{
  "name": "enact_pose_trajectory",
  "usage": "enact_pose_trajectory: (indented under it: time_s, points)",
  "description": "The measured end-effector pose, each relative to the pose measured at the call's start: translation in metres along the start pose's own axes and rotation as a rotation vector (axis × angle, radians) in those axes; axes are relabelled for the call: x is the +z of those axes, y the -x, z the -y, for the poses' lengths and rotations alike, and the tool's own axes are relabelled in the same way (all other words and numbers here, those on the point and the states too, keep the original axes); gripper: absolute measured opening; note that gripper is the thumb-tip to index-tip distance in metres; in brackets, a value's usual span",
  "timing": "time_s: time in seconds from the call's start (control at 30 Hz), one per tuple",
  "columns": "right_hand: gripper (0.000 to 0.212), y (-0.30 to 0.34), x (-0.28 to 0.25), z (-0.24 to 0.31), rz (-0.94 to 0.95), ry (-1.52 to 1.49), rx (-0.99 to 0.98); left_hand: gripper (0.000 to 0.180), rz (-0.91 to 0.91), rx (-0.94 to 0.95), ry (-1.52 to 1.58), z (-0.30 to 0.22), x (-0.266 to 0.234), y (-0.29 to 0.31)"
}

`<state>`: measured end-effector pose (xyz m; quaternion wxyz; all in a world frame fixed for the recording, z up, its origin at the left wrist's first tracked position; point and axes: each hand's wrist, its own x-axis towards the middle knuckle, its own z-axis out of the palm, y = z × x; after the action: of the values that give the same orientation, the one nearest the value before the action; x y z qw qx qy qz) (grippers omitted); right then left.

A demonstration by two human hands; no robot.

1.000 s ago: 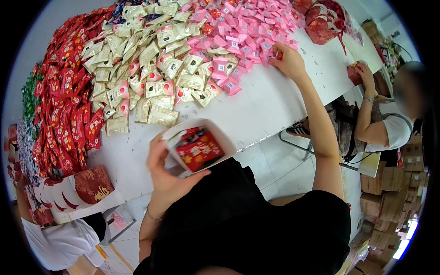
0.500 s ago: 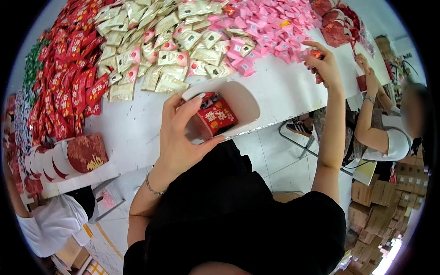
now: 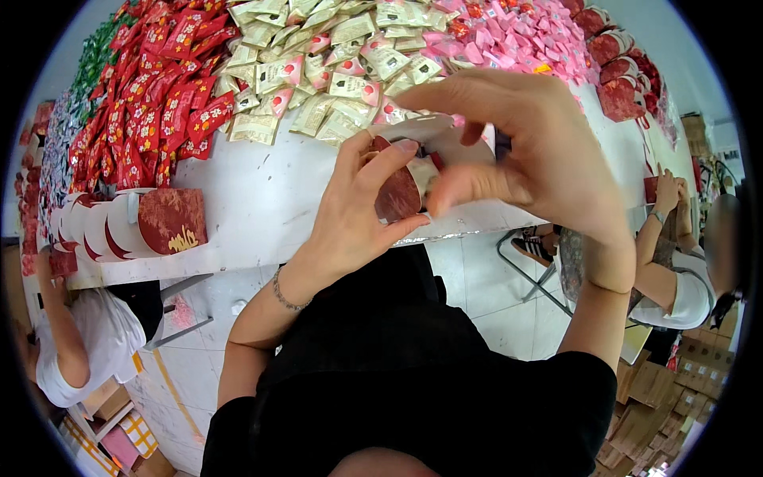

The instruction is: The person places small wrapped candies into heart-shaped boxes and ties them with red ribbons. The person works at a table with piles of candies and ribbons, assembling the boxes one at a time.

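My left hand [image 3: 350,230] grips the small red-and-white gift box [image 3: 401,187] above the white surface [image 3: 262,207] — its long axis unclear; my right hand [image 3: 524,151], fingers curled, pinches its top edge.

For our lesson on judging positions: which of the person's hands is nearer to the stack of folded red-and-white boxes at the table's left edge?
Left. The left hand holds a small box beside the stack of folded boxes; the right hand is farther off, on the far side of the left hand.
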<state>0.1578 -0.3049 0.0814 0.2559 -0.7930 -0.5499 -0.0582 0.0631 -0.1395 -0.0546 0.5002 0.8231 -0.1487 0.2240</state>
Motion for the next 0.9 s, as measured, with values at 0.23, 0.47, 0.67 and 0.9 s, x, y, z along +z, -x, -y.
enact_pose_trajectory:
  time_s: [0.23, 0.47, 0.67, 0.9]
  points:
    - [0.086, 0.015, 0.024, 0.005, 0.006, -0.277, 0.146, 0.085, -0.019, 0.011, 0.185, 0.01, 0.007, 0.003]
    - [0.054, 0.045, 0.034, 0.005, 0.04, 0.016, 0.116, 0.068, -0.328, 0.389, -0.343, 0.002, -0.059, 0.05]
    - [0.017, 0.108, 0.07, 0.011, -0.223, -0.153, 0.399, 0.066, -0.643, 0.132, -1.171, 0.01, -0.187, 0.104]
    - [0.038, 0.27, -0.019, -0.081, -0.421, 0.648, 0.9, 0.023, -0.288, 0.149, -1.057, 0.008, -0.202, 0.09]
